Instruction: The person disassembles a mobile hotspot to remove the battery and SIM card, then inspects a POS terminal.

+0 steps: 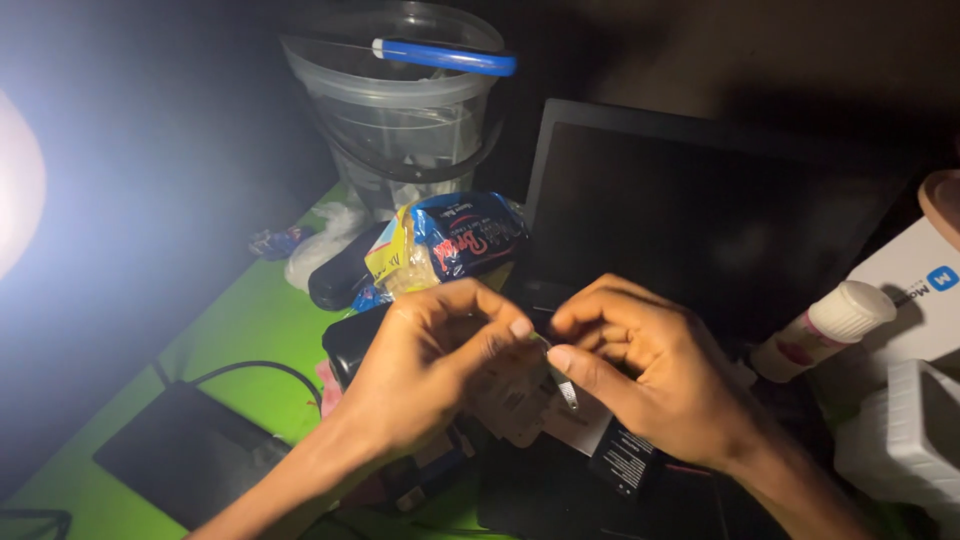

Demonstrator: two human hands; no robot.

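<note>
My left hand point(425, 365) and my right hand point(650, 365) meet at the fingertips in the middle of the view, above an open black laptop point(700, 200). Between thumb and forefinger of both hands I pinch a small thin silvery piece point(562, 385); its lower end pokes out under my right thumb. What it is stays unclear in the dim light. Below the hands lie several small white printed cards or packets point(525, 405), partly hidden by my fingers.
A clear plastic bucket point(400, 110) with a blue handle stands at the back. A blue and yellow snack bag point(455, 240) lies in front of it. A white-capped bottle point(825, 325) and white boxes point(915, 290) sit right. A black pad point(185, 450) with cable lies on the green tabletop point(250, 320).
</note>
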